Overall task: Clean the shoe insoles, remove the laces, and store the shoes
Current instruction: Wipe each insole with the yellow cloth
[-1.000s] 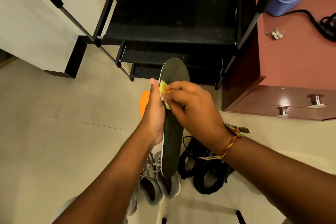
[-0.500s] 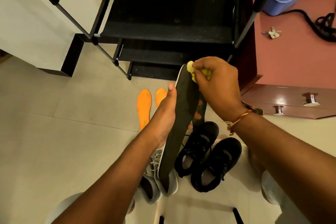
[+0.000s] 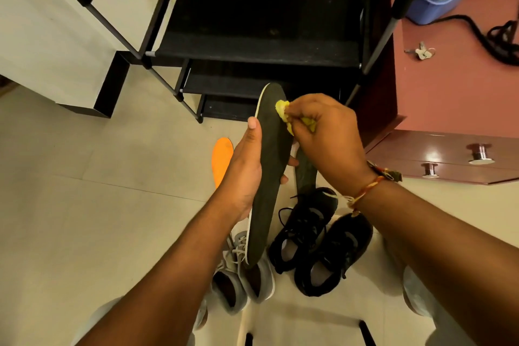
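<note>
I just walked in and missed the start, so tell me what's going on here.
A person is cleaning shoe insoles. The left hand holds up a dark insole while the right hand pinches a yellow cloth against its upper end. A second dark insole and an orange insole lie on the floor. The black shoes, laces in, and the grey shoes sit on the floor before the shoe rack, not yet stored.

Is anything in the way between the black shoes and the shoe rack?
Yes, a little. A dark insole lies on the floor just ahead of the black shoes, between them and the shoe rack. An orange insole lies off to the left, out of that path.
</note>
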Demonstrator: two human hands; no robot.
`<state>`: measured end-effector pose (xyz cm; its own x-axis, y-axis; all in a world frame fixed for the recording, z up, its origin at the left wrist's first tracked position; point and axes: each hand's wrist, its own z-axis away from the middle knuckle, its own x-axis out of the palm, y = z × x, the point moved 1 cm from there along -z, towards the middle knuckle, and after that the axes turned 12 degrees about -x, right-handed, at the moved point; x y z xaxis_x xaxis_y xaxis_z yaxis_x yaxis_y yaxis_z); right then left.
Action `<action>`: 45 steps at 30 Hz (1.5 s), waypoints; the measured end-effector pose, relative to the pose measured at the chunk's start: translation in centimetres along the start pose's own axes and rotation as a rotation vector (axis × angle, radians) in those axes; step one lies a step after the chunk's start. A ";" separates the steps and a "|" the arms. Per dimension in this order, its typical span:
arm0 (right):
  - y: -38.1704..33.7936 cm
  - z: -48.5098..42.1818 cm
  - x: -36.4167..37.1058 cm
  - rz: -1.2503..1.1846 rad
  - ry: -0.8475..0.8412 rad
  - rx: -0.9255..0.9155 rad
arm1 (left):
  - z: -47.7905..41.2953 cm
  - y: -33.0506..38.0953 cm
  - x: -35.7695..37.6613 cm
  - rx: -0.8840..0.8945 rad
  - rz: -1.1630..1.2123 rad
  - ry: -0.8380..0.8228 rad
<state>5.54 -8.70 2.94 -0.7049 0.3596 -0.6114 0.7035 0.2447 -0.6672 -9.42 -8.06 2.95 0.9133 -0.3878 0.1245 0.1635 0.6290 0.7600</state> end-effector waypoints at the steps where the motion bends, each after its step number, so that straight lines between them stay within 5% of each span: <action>1: -0.4 0.4 0.3 -0.018 -0.028 -0.004 | 0.0 0.2 -0.3 -0.011 0.046 0.021; 6: -4.5 3.1 2.6 -0.109 -0.178 -0.039 | -0.2 0.5 -1.5 -0.070 0.270 0.089; 11: -4.6 2.7 2.3 -0.212 -0.098 -0.168 | 0.0 0.4 -1.3 -0.079 0.363 0.054; 19: 0.1 -0.8 -0.7 -0.049 0.116 -0.011 | 0.0 -1.0 0.9 -0.111 0.086 -0.079; 24: 0.6 -0.9 -0.7 -0.102 0.100 0.067 | -0.1 -1.4 1.1 -0.167 0.032 -0.055; 37: -5.2 4.8 4.3 -0.392 -0.253 -0.144 | -1.9 1.9 -5.9 0.014 0.573 0.183; 45: -4.8 7.3 5.6 -0.279 -0.367 -0.188 | -2.3 3.0 -10.8 0.105 0.948 0.130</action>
<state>-2.47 -14.43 -0.35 -0.8302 -0.0749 -0.5524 0.4640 0.4563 -0.7592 -17.98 -0.45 2.39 0.6841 0.3322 0.6493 -0.6922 0.5764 0.4344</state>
